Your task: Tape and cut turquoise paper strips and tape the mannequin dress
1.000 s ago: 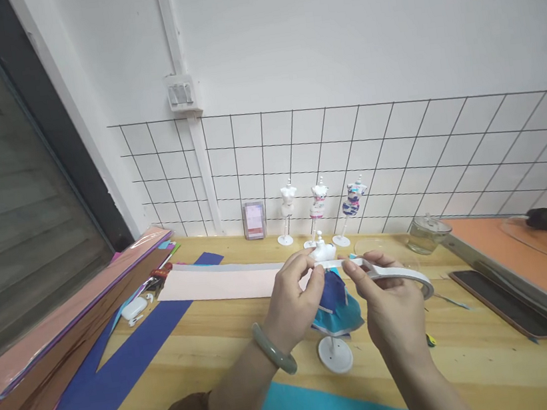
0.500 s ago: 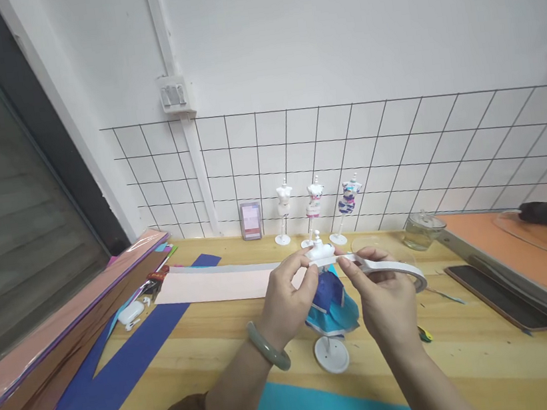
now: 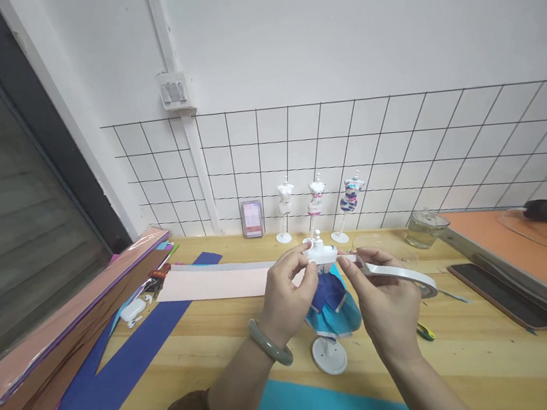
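Note:
A small white dress-form mannequin [image 3: 321, 252] stands upright before me, wearing a dark blue layer over a turquoise paper skirt [image 3: 336, 318]. Across its chest runs a narrow strip of white tape. My left hand [image 3: 288, 297], with a green bangle on the wrist, pinches at the left end of that strip, against the mannequin's side. On the other side, my right hand [image 3: 390, 304] is closed on the roll of white tape [image 3: 428, 287], thumb and finger pinching the strip close to the chest. The roll sticks out to the right, partly hidden by my fingers.
Three more small mannequins [image 3: 285, 200] stand by the gridded wall, beside a phone [image 3: 252, 219]. Pale pink paper [image 3: 218, 283], blue paper [image 3: 137, 357] and turquoise paper [image 3: 325, 406] lie around. A glass teapot [image 3: 425, 229] and dark tablet-like slab [image 3: 504, 295] are rightward.
The strip sits flatter across the mannequin's chest. My right hand and the tape roll have shifted slightly right and down. My left hand keeps its pinch, and the view has moved a little.

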Motion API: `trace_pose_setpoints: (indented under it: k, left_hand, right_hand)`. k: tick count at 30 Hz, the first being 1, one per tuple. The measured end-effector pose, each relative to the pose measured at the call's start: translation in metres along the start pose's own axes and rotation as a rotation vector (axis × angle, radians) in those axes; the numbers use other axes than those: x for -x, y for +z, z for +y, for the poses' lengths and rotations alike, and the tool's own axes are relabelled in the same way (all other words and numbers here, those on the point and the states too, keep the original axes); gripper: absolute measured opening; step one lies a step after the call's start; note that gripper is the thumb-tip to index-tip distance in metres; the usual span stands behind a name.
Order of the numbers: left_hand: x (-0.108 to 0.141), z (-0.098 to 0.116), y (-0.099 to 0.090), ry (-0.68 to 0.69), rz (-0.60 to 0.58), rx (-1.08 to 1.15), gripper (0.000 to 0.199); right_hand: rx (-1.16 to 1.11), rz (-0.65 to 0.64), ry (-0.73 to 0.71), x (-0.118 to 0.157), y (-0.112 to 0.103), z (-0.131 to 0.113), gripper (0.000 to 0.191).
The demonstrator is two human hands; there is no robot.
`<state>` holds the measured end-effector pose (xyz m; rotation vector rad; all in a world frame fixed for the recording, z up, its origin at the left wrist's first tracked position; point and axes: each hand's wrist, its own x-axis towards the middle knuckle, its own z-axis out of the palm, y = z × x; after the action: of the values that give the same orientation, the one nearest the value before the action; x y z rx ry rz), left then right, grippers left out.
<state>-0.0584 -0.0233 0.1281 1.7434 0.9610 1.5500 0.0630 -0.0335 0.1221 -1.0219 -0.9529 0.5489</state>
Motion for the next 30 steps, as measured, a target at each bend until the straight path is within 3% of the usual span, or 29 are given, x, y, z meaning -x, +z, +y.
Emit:
trace_pose_setpoints:
  k: [5,30]
  left_hand:
    - [0.0000,0.0007,0.0003,0.047,0.013,-0.045,0.015]
    - [0.0006,-0.0007,-0.0002,0.084,-0.012,-0.175,0.015]
  right_hand:
    - [0.068,0.022,0.010,0.0024,-0.0009,0.0043,0.039]
    - [0.142,0.057,-0.124,0.0023,0.0023,0.0025,0.021]
